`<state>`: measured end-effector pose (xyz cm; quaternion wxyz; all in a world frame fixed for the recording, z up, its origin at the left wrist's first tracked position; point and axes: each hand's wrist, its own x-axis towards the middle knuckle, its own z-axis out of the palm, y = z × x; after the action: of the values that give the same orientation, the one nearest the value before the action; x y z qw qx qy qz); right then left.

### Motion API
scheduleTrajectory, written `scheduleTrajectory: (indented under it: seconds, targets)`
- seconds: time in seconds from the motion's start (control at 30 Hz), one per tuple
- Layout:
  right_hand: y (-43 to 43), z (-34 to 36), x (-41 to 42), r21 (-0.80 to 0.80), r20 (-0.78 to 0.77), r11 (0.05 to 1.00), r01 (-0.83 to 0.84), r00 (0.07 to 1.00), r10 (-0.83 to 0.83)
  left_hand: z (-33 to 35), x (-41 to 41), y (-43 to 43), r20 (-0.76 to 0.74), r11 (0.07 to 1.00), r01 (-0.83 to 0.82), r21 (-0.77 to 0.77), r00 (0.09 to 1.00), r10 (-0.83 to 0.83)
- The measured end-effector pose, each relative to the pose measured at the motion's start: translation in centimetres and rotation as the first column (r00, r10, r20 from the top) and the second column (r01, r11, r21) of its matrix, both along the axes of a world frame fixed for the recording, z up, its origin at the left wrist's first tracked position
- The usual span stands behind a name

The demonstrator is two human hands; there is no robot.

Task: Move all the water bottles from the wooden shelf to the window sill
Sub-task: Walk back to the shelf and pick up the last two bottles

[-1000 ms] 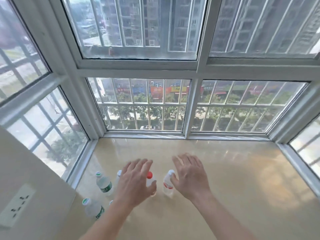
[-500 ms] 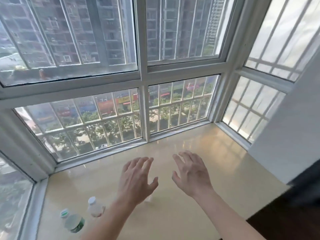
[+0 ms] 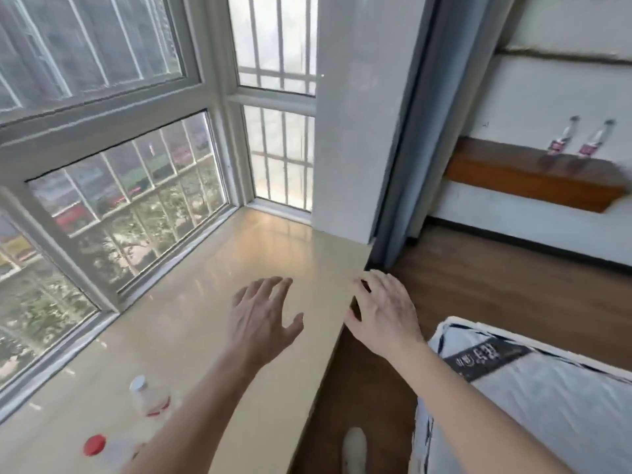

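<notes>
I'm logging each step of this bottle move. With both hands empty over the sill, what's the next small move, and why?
Probably turn and reach for the wooden shelf: two bottles stand there, while left hand and right hand are open and empty.

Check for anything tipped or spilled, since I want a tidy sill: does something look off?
Nothing stands out. Two bottles stand upright on the window sill, two more upright on the wooden shelf. No spill shows.

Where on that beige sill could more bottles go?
The beige window sill is bare from the open left hand to the grey pillar. The white-capped bottle and red-capped bottle crowd its near-left corner.
</notes>
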<state>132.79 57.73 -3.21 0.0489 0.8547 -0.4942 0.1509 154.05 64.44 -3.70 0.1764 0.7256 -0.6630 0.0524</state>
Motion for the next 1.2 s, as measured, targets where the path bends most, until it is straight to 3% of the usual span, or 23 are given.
scheduleTrajectory:
  seconds: [0.13, 0.43, 0.87, 1.2]
  targets:
    - [-0.7, -0.2, -5.2, -0.018, 0.01, 0.989, 0.149, 0.989, -0.149, 0.0, -4.3, -3.4, 0.029, 0.991, 0.134, 0.031, 0.99, -0.135]
    - [-6.7, -2.6, -13.1, 0.026, 0.026, 0.952, 0.304, 0.952, -0.305, -1.1, -11.7, -13.9, 0.068, 0.947, 0.314, 0.061, 0.946, -0.318]
    - [-27.6, -3.0, -23.8, 0.044, 0.086, 0.908, 0.416, 0.904, -0.418, -0.5, -23.4, -36.7, 0.064, 0.921, 0.388, 0.039, 0.919, -0.389]
    - [-37.7, -3.9, -30.0, 0.085, 0.089, 0.862, 0.5, 0.858, -0.506, -0.9, -30.0, -48.6, 0.087, 0.886, 0.458, 0.077, 0.882, -0.463]
